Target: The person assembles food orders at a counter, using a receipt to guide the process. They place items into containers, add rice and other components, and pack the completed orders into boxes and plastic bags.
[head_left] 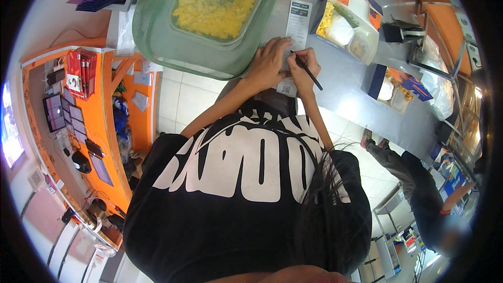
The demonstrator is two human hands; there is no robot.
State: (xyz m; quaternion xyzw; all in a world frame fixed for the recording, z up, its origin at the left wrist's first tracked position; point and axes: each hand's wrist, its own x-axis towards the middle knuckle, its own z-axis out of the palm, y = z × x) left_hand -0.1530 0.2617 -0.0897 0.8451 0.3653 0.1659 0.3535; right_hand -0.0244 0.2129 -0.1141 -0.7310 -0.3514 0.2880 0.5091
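Note:
A long white paper receipt (298, 18) lies on the steel table and hangs past its near edge. My left hand (268, 65) rests on the receipt's left side with its fingers stretched out, holding nothing. In my right hand (304, 67) a black pen (313, 76) is gripped, its tip down near the paper beside my left fingers. Left of my hands stands a large green mesh basket or cover (152, 36) over a tray of chopped yellow food (209, 13), with a utensil on it. To the right sits an open meal box (340, 26) with white rice, yellow food and a small clear cup.
A second, smaller meal box (395, 91) stands farther right on the steel table (343, 81). Beyond it are a metal rack (435, 63) and plastic bags (437, 86). An orange counter (99, 110) with screens runs along the left. Another person (419, 181) stands at right.

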